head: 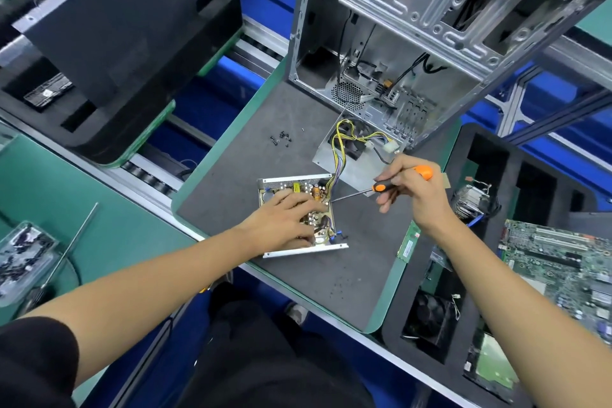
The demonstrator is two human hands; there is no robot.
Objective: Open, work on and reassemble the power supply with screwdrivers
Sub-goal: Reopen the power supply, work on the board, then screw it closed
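Two hands share it: left hand [290,221] flat, steadying the power supply board [298,214]; right hand [409,190] gripping the orange screwdriver [381,188], whose tip should seat squarely before turning.

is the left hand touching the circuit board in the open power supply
Touching. The head view shows the left hand laid flat, fingers spread, pressing on the green circuit board inside the open silver metal power supply tray, with no gap visible.
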